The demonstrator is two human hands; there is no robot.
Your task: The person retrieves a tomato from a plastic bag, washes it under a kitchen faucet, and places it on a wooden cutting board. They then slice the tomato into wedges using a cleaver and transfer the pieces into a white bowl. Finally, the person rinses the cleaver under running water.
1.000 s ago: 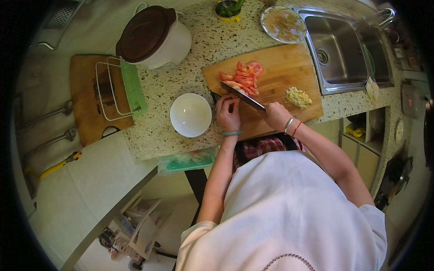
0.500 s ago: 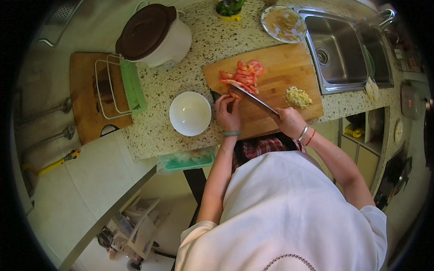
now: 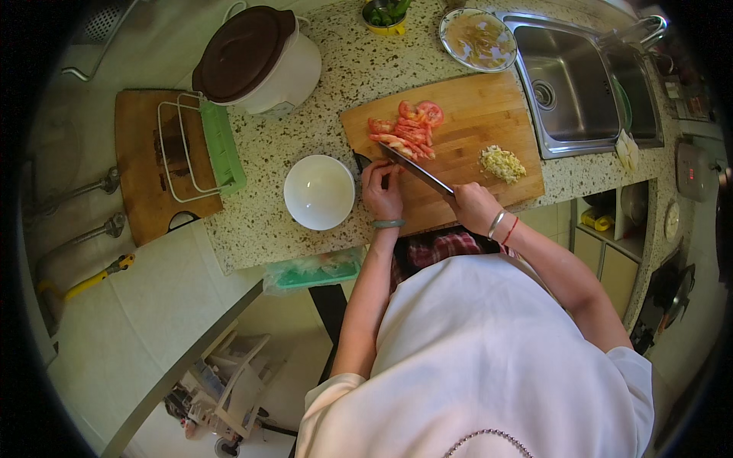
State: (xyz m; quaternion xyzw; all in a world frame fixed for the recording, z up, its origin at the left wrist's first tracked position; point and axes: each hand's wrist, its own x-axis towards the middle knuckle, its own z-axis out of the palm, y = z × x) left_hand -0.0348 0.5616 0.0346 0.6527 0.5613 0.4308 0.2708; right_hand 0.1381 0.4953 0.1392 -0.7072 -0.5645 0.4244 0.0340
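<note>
My right hand (image 3: 475, 208) is wrapped round the handle of a kitchen knife (image 3: 418, 171). The blade slants up and left across the wooden cutting board (image 3: 466, 114), its tip close to my left fingers. My left hand (image 3: 383, 197) is curled at the board's left near edge, its fingertips on a small piece of tomato, mostly hidden beneath them. Just beyond the blade lies a pile of cut tomato (image 3: 408, 133), strips with a few round slices at the back. A heap of chopped pale yellow bits, garlic-like (image 3: 502, 164), sits on the board's right side.
A white bowl (image 3: 319, 192) stands left of my left hand. Behind it are a lidded cooker (image 3: 279, 76) and a green rack (image 3: 223, 145). At the back are a plate of pale slices (image 3: 479, 40) and a yellow cup of greens (image 3: 388, 17). A steel sink (image 3: 565, 84) lies right.
My right hand and the knife have shifted left and slightly nearer to me. The left fingers have curled in more, covering most of the tomato piece that showed before.
</note>
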